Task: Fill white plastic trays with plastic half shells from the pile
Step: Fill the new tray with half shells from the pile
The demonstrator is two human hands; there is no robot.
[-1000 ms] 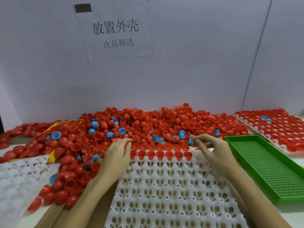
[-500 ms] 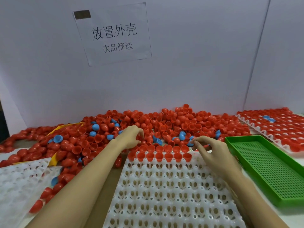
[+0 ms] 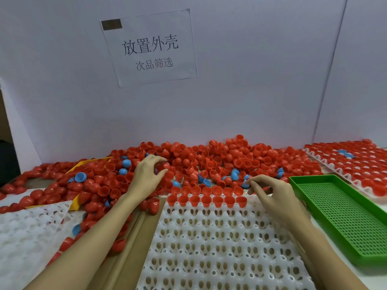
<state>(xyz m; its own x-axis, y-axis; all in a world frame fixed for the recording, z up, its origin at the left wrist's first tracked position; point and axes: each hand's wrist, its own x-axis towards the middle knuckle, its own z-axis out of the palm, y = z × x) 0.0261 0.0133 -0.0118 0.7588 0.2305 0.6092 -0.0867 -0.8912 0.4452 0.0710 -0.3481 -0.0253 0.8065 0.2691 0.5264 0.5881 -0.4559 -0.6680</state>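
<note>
The white tray (image 3: 219, 248) lies open from above, and only its two far rows are taken by red shells (image 3: 206, 195). Behind it the pile (image 3: 209, 160) covers the surface up to the back wall (image 3: 251, 91). The green basket (image 3: 343, 214) closes the right side, just beside the tray. On the left, loose shells and another white tray (image 3: 23, 237) crowd the way.

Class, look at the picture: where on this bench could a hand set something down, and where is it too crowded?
Free: the green tray beside the right hand; the white tray below its two rows of red shells; the cardboard strip by the left forearm. Crowded: the pile along the wall, where the left hand reaches, and the filled tray far right.
</note>
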